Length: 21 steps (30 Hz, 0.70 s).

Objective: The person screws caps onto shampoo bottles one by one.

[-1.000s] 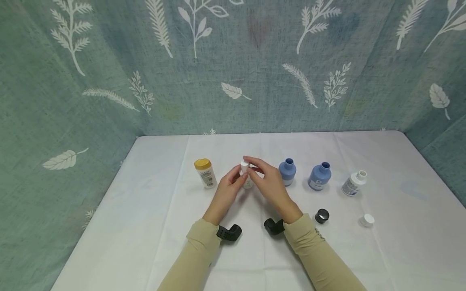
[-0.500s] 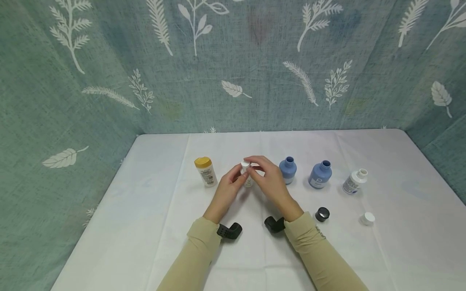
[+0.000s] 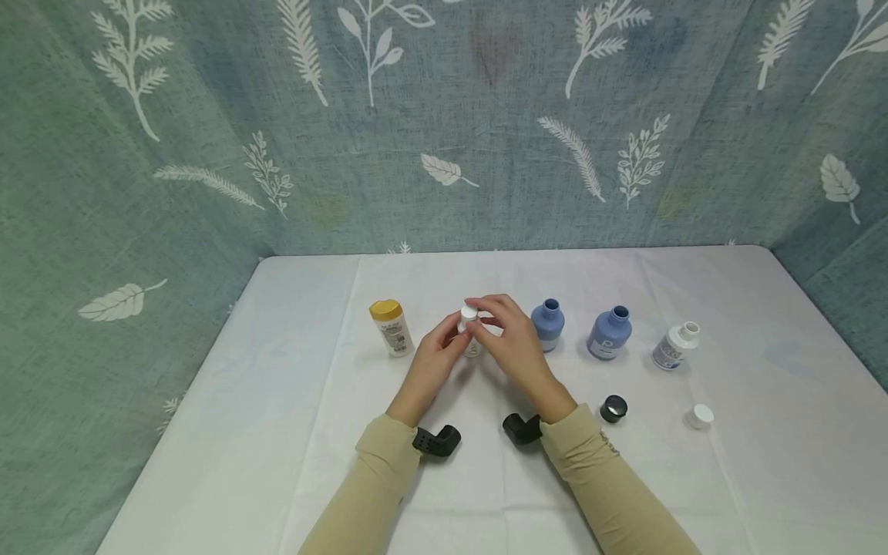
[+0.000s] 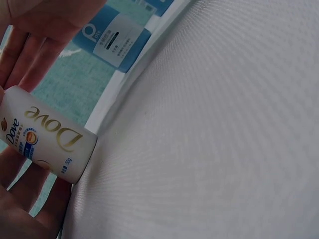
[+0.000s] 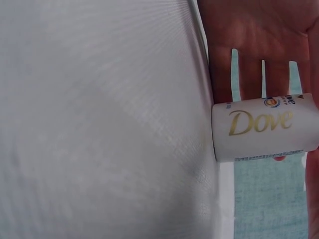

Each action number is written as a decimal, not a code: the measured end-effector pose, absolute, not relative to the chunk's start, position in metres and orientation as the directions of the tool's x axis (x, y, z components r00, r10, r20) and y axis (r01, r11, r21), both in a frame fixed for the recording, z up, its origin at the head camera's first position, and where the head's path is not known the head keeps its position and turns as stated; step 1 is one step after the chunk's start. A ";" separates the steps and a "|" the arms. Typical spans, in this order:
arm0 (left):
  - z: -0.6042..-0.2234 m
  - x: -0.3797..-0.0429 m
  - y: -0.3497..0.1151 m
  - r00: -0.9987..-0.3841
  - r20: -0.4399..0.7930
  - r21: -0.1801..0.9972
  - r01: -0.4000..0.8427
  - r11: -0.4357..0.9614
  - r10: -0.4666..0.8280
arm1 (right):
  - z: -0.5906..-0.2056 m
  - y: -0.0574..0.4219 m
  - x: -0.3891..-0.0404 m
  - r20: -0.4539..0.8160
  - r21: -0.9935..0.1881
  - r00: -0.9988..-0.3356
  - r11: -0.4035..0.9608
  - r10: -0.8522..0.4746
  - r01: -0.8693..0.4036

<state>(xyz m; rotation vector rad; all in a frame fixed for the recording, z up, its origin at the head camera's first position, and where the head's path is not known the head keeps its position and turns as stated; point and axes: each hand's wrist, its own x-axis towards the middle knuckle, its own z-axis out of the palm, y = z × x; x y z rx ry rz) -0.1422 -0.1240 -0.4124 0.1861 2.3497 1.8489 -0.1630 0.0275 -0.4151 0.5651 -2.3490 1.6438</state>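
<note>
A small white Dove bottle (image 4: pixel 48 133) stands upright on the table between both hands. My left hand (image 3: pixel 430 364) holds its side, thumb in front and fingers around the back, as the left wrist view shows from close by. With thumb and fingers, my right hand (image 3: pixel 519 345) pinches the white cap (image 3: pixel 469 313) at the top of that bottle. Gold lettering on the bottle shows in the right wrist view, its base right at the cloth. Left of the hands is a white bottle with a yellow cap (image 3: pixel 392 329).
To the right are two uncapped blue bottles, one nearer (image 3: pixel 548 327) and one farther right (image 3: pixel 610 334), then an uncapped white bottle (image 3: pixel 675 347). A black cap (image 3: pixel 613 408) and a white cap (image 3: pixel 701 417) lie in front of them. A leaf-patterned curtain (image 3: pixel 388 177) hangs behind.
The right hand's fingers shift slightly around the cap, which sits in nearly the same spot. The left hand and the other bottles stay put.
</note>
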 end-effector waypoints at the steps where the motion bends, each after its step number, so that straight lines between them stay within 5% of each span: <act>1: -0.414 -0.143 -0.124 -0.982 -0.040 0.973 0.004 0.229 0.186 | -0.415 0.028 -0.163 0.388 -0.852 -0.903 0.303 -0.184 -0.427; 11: -0.443 -0.153 -0.125 -0.991 0.002 0.963 0.039 0.267 0.137 | -0.416 0.028 -0.161 0.388 -0.864 -0.898 0.258 -0.208 -0.433; 21: -0.423 -0.146 -0.124 -0.988 -0.032 0.963 0.010 0.271 0.150 | -0.415 0.028 -0.162 0.381 -0.839 -0.898 0.326 -0.220 -0.436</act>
